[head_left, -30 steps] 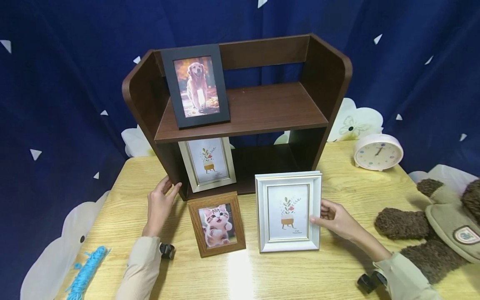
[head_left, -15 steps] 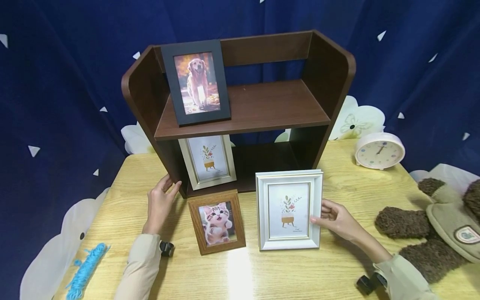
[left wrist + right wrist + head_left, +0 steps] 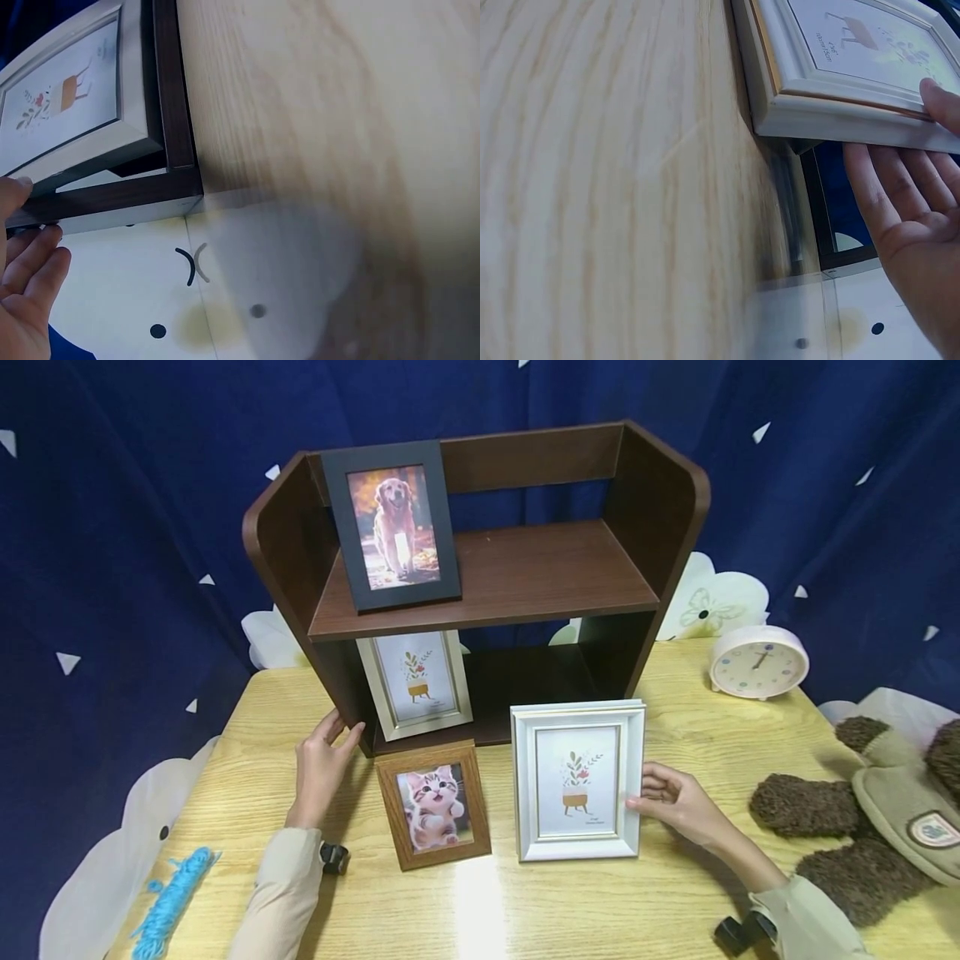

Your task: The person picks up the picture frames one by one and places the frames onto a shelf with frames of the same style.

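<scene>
My left hand point(image 3: 321, 768) grips the lower front edge of the dark brown shelf's point(image 3: 555, 568) left side panel, thumb on one face and fingers on the outer one. In the left wrist view that panel point(image 3: 105, 196) passes between thumb and fingers. My right hand point(image 3: 686, 806) holds a white picture frame point(image 3: 528, 777) by its right side, with the thumb on the front and the fingers behind. The frame stands upright on the table before the shelf. Between the hands stands a brown wooden picture frame point(image 3: 397, 827) with a kitten photo.
A black frame point(image 3: 341, 543) with a dog photo leans on the upper shelf; a champagne-coloured frame point(image 3: 461, 693) stands in the lower compartment. A round clock point(image 3: 757, 664) and a brown teddy bear point(image 3: 806, 806) are on the right. Blue cord point(image 3: 172, 902) lies front left.
My right thumb has slid slightly right, toward the white frame's outer edge. Both hands otherwise stay in place, and the camera view has shifted a little.
</scene>
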Motion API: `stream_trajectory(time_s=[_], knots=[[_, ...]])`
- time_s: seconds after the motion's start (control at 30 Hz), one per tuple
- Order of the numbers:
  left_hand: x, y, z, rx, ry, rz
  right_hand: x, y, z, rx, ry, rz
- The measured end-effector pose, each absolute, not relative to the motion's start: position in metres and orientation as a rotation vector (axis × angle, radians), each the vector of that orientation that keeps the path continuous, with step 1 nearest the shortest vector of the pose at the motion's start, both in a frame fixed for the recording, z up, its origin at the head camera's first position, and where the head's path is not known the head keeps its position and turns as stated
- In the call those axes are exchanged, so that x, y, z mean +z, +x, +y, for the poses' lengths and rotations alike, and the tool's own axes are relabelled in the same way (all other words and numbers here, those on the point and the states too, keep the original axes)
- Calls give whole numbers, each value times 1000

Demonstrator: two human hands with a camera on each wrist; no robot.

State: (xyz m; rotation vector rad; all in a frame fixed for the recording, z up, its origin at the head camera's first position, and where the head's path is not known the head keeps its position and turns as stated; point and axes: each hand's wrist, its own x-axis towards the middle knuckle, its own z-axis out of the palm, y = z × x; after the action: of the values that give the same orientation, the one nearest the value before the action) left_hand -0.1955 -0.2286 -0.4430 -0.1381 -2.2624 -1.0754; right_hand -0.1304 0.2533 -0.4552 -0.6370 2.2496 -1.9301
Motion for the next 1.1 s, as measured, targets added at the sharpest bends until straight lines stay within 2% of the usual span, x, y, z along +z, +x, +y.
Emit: stream_trajectory(time_s=[1.1], knots=[[-441,-196,-228,-1125,-95,-2258,-457,-129,252,-1914,-552,2354]])
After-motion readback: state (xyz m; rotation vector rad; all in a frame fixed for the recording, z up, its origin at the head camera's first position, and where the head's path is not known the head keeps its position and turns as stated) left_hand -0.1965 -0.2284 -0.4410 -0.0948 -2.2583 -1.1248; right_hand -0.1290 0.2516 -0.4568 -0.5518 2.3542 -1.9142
